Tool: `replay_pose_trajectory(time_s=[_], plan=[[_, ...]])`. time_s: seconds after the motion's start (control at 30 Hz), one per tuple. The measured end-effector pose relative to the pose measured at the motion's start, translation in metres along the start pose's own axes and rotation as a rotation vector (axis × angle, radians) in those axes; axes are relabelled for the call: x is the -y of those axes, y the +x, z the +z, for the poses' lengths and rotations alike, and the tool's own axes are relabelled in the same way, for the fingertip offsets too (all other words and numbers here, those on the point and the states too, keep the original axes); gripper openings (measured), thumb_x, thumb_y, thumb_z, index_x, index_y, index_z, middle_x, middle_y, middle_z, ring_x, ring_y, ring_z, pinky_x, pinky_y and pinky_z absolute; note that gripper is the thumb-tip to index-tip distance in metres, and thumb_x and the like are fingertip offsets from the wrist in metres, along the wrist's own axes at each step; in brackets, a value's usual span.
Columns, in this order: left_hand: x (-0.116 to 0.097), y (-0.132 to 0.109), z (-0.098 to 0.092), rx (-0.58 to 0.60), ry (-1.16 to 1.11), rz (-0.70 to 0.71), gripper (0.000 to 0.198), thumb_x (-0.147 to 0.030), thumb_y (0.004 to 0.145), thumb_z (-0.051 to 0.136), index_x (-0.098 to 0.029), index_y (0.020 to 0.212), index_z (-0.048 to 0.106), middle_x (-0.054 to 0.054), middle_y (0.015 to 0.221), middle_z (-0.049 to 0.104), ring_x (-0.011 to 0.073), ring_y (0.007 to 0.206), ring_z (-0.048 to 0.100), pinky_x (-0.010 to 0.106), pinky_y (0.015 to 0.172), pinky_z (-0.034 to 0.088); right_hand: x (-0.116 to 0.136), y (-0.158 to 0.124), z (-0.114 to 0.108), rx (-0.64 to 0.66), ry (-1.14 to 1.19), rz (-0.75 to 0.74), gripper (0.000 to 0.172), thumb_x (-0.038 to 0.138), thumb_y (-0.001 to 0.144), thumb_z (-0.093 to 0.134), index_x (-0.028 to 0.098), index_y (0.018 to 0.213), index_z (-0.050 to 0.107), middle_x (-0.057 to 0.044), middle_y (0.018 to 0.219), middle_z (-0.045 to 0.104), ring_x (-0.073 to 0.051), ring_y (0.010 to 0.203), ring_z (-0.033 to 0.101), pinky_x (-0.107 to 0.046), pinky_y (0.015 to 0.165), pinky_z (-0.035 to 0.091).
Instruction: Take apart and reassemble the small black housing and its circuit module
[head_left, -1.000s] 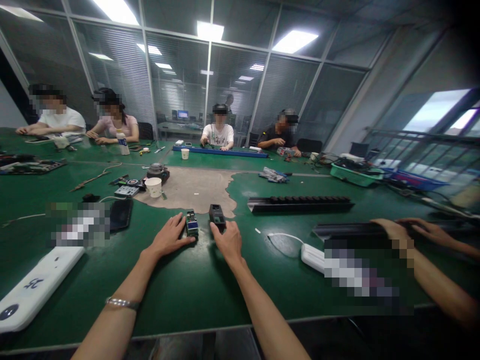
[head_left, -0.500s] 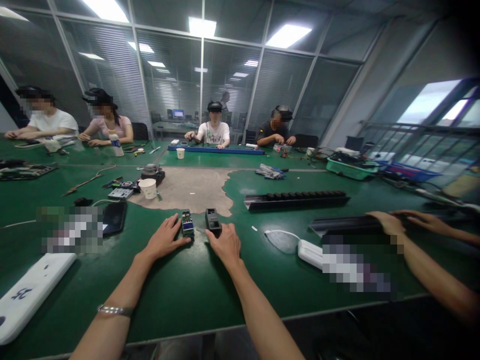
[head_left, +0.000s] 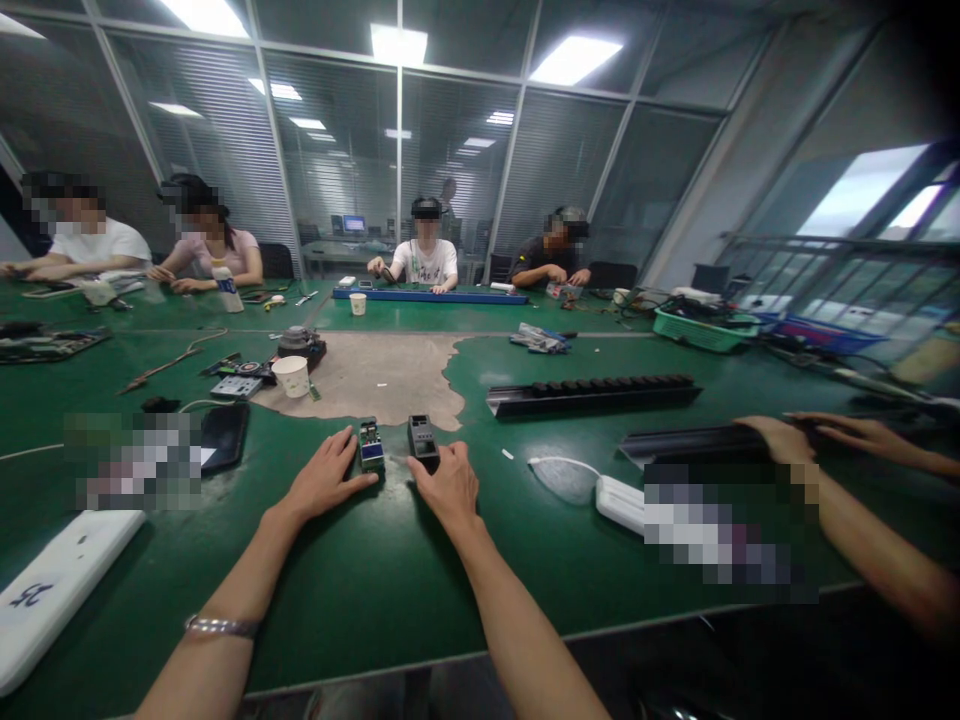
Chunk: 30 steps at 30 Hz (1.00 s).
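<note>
A: Green surface (head_left: 390,590) under both hands; the left hand (head_left: 324,482) lies flat, grip apart, thumb touching the small green module (head_left: 370,447).
B: And the right hand (head_left: 451,487)?
A: It touches the dark module (head_left: 423,439) at its near end; pinching or resting, I cannot tell. Probably steadying the pair, side by side.
B: Room?
A: Worn patch (head_left: 382,375) ahead; cup (head_left: 292,377) and phone (head_left: 223,437) left, black rail (head_left: 592,396) and a co-worker's hand (head_left: 780,440) right.

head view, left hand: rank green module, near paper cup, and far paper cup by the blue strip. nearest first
1. Green module: just right of the left hand, at its thumb.
2. Near paper cup: ahead of the hand, slightly left.
3. Far paper cup: far side, next to the blue strip.
</note>
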<state>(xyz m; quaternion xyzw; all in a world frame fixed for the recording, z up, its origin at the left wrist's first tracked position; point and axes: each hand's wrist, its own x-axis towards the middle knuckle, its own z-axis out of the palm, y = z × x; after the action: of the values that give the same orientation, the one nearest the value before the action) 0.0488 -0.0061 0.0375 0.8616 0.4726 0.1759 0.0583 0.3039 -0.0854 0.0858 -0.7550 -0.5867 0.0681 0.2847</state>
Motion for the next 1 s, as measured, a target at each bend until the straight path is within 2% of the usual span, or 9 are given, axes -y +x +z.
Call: replay_pose_trajectory(time_s=[0.23,0.4,0.5,0.67,0.83,1.0], plan=[[-0.001,0.0,0.0,-0.004,-0.01,-0.017,0.089,-0.077,0.097,0.051,-0.013,0.158,0.045,0.02,0.171,0.033,0.04,0.157,0.033,0.054,0.129,0.029,0.007,0.001,0.006,-0.083,0.211,-0.046,0.034,0.051,0.095,0.07,0.017,0.094,0.075,-0.009,0.106,0.065,-0.021,0.095,0.069,-0.029,0.088,0.052],[0.0,0.0,0.001,-0.011,-0.001,-0.01,0.086,-0.076,0.097,0.05,-0.013,0.155,0.048,0.02,0.171,0.034,0.0394,0.157,0.034,0.052,0.128,0.03,0.036,0.004,0.004,-0.098,0.314,-0.096,0.034,0.05,0.094,0.071,0.017,0.094,0.077,-0.009,0.102,0.068,-0.021,0.097,0.069,-0.028,0.091,0.052],[0.002,0.001,0.003,-0.003,-0.009,-0.011,0.088,-0.077,0.096,0.051,-0.011,0.155,0.047,0.023,0.171,0.033,0.0403,0.158,0.032,0.052,0.128,0.029,0.054,0.008,0.003,-0.051,0.294,-0.098,0.037,0.053,0.094,0.07,0.017,0.095,0.078,-0.011,0.104,0.069,-0.022,0.097,0.07,-0.029,0.091,0.052],[0.007,0.001,0.011,-0.059,-0.048,-0.037,0.1,-0.078,0.092,0.055,-0.012,0.163,0.032,0.025,0.172,0.03,0.0417,0.159,0.03,0.055,0.127,0.031,0.072,0.009,0.005,0.045,0.189,-0.062,0.046,0.06,0.094,0.068,0.016,0.097,0.08,-0.014,0.106,0.07,-0.024,0.096,0.072,-0.032,0.089,0.053],[0.007,0.0,0.014,-0.082,-0.113,-0.062,0.107,-0.072,0.093,0.057,-0.006,0.166,0.015,0.029,0.172,0.023,0.043,0.16,0.025,0.057,0.128,0.03,0.085,0.002,0.002,0.062,0.097,-0.117,0.045,0.059,0.093,0.068,0.017,0.102,0.079,-0.014,0.113,0.068,-0.027,0.098,0.072,-0.036,0.087,0.054],[0.005,-0.002,0.009,-0.121,-0.202,-0.004,0.125,-0.062,0.087,0.07,-0.008,0.168,-0.008,0.031,0.172,0.023,0.0448,0.157,0.031,0.059,0.125,0.034,0.089,-0.002,0.004,0.1,-0.005,-0.151,0.046,0.059,0.092,0.069,0.015,0.105,0.078,-0.017,0.119,0.066,-0.03,0.104,0.071,-0.039,0.087,0.055]])
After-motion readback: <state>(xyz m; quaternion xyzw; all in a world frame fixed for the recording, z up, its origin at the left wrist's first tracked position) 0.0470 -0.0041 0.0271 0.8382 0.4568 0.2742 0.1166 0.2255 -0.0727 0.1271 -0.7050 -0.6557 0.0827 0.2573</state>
